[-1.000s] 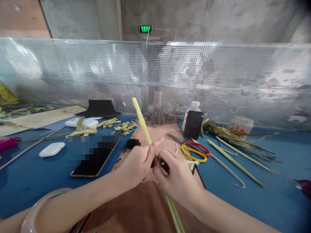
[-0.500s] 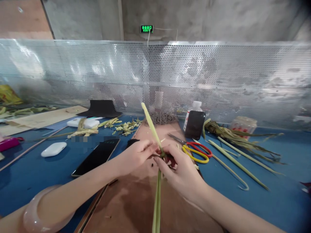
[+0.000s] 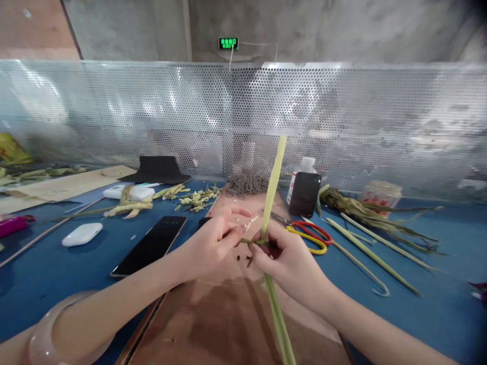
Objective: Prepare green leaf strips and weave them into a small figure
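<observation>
- My right hand (image 3: 289, 261) has its grip pinched shut on a long green leaf strip (image 3: 273, 177), which stands nearly upright over the brown board (image 3: 213, 324) on the blue worktop (image 3: 437, 304).
- My left hand (image 3: 216, 241) grips the strip's knotted middle, it seems; fingers hide the contact.
- Scissors (image 3: 308, 235) lie just right; a phone (image 3: 150, 246) lies left.

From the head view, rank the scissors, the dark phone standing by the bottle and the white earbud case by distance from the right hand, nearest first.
1. Scissors: just right of the right hand.
2. Standing dark phone: behind the scissors, against the bottle.
3. White earbud case: far left, beyond the left hand.
</observation>
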The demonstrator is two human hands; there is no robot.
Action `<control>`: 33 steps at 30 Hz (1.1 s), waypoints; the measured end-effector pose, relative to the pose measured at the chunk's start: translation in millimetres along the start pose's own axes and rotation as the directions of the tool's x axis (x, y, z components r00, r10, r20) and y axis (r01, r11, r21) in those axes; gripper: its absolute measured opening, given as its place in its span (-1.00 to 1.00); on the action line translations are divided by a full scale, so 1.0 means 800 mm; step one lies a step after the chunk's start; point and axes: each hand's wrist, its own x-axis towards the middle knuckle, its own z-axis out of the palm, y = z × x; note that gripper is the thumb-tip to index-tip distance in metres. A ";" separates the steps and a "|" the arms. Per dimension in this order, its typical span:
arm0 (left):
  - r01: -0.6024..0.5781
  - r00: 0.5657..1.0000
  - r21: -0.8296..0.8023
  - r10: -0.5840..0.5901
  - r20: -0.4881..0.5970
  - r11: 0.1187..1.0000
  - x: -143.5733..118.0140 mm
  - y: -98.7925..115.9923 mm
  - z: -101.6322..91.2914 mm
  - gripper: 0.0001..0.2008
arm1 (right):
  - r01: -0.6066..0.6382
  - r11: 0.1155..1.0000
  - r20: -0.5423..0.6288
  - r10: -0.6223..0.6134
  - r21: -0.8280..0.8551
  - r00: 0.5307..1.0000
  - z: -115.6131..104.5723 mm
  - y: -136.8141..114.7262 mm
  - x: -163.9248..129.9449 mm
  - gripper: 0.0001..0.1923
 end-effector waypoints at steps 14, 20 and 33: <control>0.015 0.998 0.062 -0.011 -0.059 0.998 0.000 0.005 -0.003 -0.80 | 0.045 0.999 -0.008 -0.046 -0.011 0.999 -0.011 0.005 0.004 -0.90; 0.017 0.998 0.053 -0.014 -0.054 0.998 0.000 0.012 -0.006 -0.79 | 0.040 0.997 0.005 -0.041 0.061 0.999 -0.014 0.006 0.005 -0.89; 0.066 0.996 0.015 -0.065 -0.068 0.998 -0.004 0.010 -0.006 -0.70 | 0.002 0.993 0.035 -0.006 0.119 0.999 -0.012 -0.001 0.003 -0.85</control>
